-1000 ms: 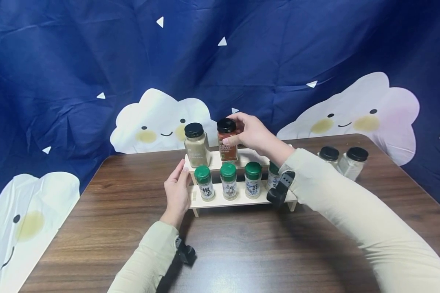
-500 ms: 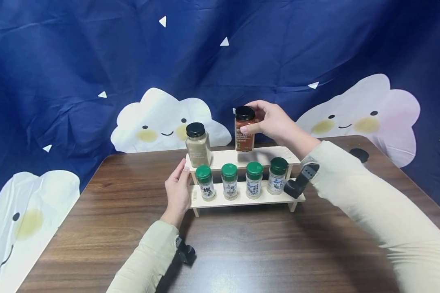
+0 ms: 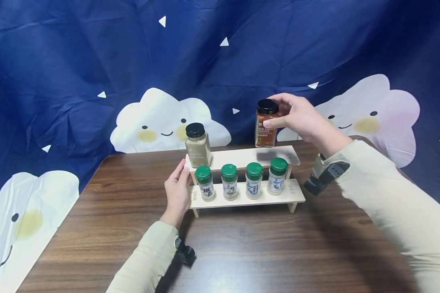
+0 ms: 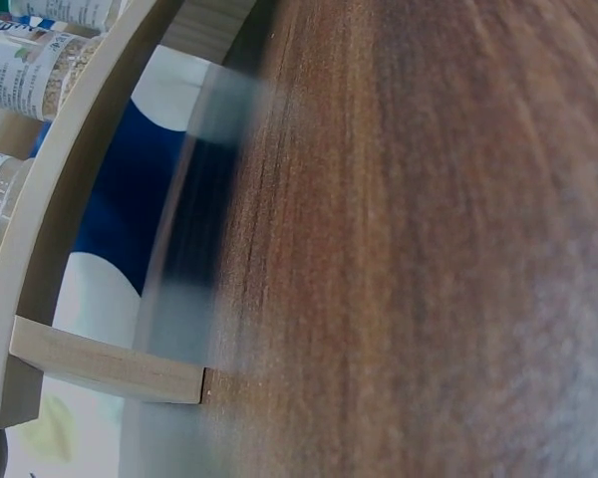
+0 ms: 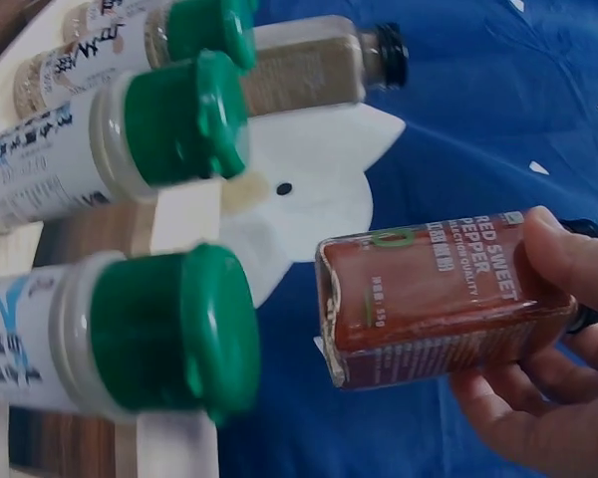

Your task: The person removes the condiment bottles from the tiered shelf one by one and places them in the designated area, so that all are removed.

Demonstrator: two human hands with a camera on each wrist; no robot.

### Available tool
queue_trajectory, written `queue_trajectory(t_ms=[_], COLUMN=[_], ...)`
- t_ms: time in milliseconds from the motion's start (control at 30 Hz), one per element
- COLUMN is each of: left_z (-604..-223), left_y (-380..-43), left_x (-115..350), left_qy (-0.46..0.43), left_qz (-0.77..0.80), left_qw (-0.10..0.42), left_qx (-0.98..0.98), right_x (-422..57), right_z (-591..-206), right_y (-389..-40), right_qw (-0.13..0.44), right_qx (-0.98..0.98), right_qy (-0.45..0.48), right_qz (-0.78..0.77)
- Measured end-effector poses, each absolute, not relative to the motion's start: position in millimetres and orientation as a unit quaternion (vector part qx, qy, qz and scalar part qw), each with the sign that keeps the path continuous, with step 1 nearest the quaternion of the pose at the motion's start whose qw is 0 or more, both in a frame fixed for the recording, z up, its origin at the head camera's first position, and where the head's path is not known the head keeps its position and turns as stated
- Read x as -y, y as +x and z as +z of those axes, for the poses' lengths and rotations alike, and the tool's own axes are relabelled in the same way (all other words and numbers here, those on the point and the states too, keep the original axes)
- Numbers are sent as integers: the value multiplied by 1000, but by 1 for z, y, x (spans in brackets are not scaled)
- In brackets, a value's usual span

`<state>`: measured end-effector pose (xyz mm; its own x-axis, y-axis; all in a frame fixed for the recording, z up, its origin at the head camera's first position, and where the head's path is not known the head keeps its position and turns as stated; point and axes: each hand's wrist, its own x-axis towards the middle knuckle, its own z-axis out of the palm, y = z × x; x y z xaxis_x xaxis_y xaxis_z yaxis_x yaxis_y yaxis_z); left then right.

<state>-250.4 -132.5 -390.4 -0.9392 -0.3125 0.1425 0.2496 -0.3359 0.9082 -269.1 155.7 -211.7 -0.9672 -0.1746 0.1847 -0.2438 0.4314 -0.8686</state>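
Note:
My right hand point(image 3: 297, 118) holds a square glass jar of red sweet pepper point(image 3: 265, 132) by its upper part, just under the black lid. The jar hangs upright over the right part of the upper shelf of a pale wooden spice rack point(image 3: 238, 158). At the rack's left end, my left hand point(image 3: 177, 195) holds the side, thumb and fingers close to the upper shelf's corner. A similar jar of beige powder point(image 3: 198, 150) stands on that shelf's left end. Along the lower shelf stand several green-capped shakers, such as the rightmost shaker point(image 3: 276, 177).
The rack stands on short legs, one leg point(image 4: 110, 363) showing in the left wrist view, on a brown wooden table point(image 3: 132, 179). A blue cloth point(image 3: 278, 49) with white clouds hangs behind it. My right forearm covers the table's far right side.
My right hand has lifted the red sweet pepper jar from near the beige jar and carried it to the right, above the upper shelf. My left hand has stayed put.

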Motion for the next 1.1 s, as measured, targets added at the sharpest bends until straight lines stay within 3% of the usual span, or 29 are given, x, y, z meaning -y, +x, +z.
queue_trajectory(t_ms=[400, 1100], left_z=[-390, -390], left_y=[-249, -244], left_x=[129, 127], left_qy=[22, 25], left_qz=[-819, -826], left_qw=[174, 177], left_qx=[547, 535], right_x=[-198, -267], right_z=[-213, -234], right_y=[-259, -242], right_qw=[72, 50], right_qx=[804, 696], right_qy=[148, 215], right_qz=[572, 683])
